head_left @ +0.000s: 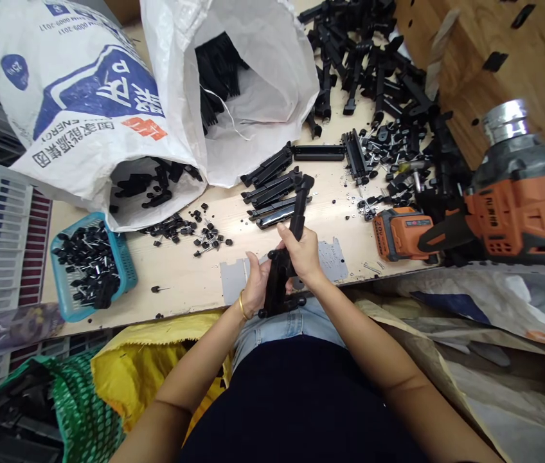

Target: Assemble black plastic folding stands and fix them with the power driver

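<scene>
I hold a black plastic assembly point(278, 273) at the front edge of the light wooden bench point(188, 292), before the wearer's body. My right hand point(303, 254) is closed around its upright bar, the thumb laid along it; my left hand point(256, 283), with a gold bracelet point(243, 305) at the wrist, clasps the lower left side, its fingertips hidden from me. The two hands are near each other, joined by the piece between them. The assembly is tilted, its bar leaning up and to the right and its knobbed lower end toward the lap. Grey patches point(234, 281) mark the bench around it.

Beyond the hands I see several black bars point(272, 193) lying roughly parallel. Behind them an open white sack point(272, 138) contains black parts; to its left a printed white sack point(77, 64) lies with its mouth toward the bench, dark pieces inside. Small pinned pieces point(209, 239) are scattered in front of it, and more fill a blue basket point(131, 273) at far left. To the right I find a heap of long black parts point(378, 71), a pile of small fittings point(383, 151), and an orange power tool point(518, 215) near the bench's edge. A yellow sack point(132, 360) hangs below at left.
</scene>
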### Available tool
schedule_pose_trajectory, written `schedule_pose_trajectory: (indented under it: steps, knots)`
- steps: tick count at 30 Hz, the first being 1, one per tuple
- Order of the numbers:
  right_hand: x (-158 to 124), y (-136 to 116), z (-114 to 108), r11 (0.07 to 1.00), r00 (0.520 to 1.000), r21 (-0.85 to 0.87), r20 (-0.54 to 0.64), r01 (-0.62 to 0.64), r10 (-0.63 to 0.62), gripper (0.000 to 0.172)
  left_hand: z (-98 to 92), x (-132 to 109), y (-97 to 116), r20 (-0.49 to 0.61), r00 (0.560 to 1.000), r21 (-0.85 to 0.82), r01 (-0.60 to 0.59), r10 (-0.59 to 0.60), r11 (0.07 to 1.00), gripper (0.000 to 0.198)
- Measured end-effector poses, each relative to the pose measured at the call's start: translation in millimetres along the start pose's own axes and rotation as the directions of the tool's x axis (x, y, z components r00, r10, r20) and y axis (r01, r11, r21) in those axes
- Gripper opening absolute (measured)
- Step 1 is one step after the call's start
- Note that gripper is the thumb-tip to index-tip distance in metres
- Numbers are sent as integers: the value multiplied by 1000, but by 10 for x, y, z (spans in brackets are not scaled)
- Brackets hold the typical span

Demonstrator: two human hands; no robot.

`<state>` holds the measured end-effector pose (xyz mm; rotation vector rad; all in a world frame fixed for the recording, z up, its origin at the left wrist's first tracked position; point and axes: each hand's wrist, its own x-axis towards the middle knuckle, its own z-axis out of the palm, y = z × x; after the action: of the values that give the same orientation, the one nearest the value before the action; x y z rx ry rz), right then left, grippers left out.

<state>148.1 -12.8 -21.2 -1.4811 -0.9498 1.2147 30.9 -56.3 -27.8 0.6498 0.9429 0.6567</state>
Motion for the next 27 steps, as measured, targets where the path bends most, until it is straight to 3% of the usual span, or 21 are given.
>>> schedule_pose_trajectory:
  steps: [2,3,5,7,8,10,13,15,16,17,19,20,22,23,25,27]
  knots:
    - [36,36,-27,1000,994,-3,-104,12,-13,44,-63,-83,39,72,994,280,-100,83,955,109]
    - [58,58,-28,1000,987,5,-157,17,-16,44,-66,-123,43,104,984,458,-174,142,872,108]
    - [94,105,1,999,971,38,-239,15,-6,44,-9,-166,12,111,956,782,-254,273,569,111]
    - [107,141,50,998,962,62,-274,15,3,46,90,-128,-50,10,903,943,-152,430,297,110]
    - [102,148,62,998,964,58,-266,19,-3,46,132,-83,-77,-50,864,969,-80,500,235,105]
    - [72,128,18,998,975,2,-214,59,-57,42,155,23,-93,-109,818,981,-4,565,195,96]
    - [4,5,-255,938,947,-258,-163,230,-277,43,16,95,-3,-58,822,989,-32,566,147,86]
    - [-36,-109,-499,746,880,-535,-8,397,-474,50,-138,51,100,21,853,993,-79,521,91,81]
    - [-54,-160,-609,587,839,-642,174,494,-516,49,-214,13,155,75,871,991,-118,485,58,80]
    - [-72,-203,-701,411,787,-693,390,592,-477,44,-282,-28,207,143,888,986,-168,437,18,79]
    - [-122,-262,-824,154,642,-623,747,767,-175,29,-390,-106,301,304,902,952,-294,308,-81,76]
    - [-159,-284,-862,103,573,-570,819,815,-2,25,-428,-140,338,381,893,924,-362,241,-123,73]
    - [-265,-338,-910,115,490,-523,842,844,226,26,-463,-218,375,518,843,855,-503,145,-127,69]
    - [-334,-376,-930,164,465,-518,841,839,278,29,-456,-270,372,585,801,811,-582,130,-63,67]
    - [-491,-472,-968,332,419,-511,853,793,311,35,-382,-415,320,696,696,675,-718,179,169,62]
    - [-640,-565,-994,573,367,-474,881,668,300,40,-232,-604,229,701,645,520,-754,304,401,62]
